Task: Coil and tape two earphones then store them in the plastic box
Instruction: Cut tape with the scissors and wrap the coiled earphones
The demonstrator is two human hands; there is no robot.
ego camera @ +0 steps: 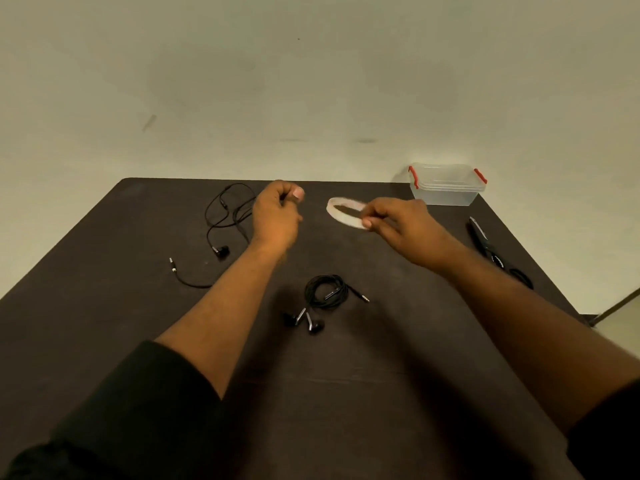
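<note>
At the right edge of my dark table (104,306) lie black scissors (491,252); a pale wall (311,81) fills the upper frame.

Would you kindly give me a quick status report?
Right hand pinches tape roll; left hand curled, apparently pulling tape. Coiled earphone untaped, second earphone loose. Plastic box closed.

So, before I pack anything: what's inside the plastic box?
The plastic box looks empty through its clear walls; its lid is on. The floor is too blurred to be sure.
</note>
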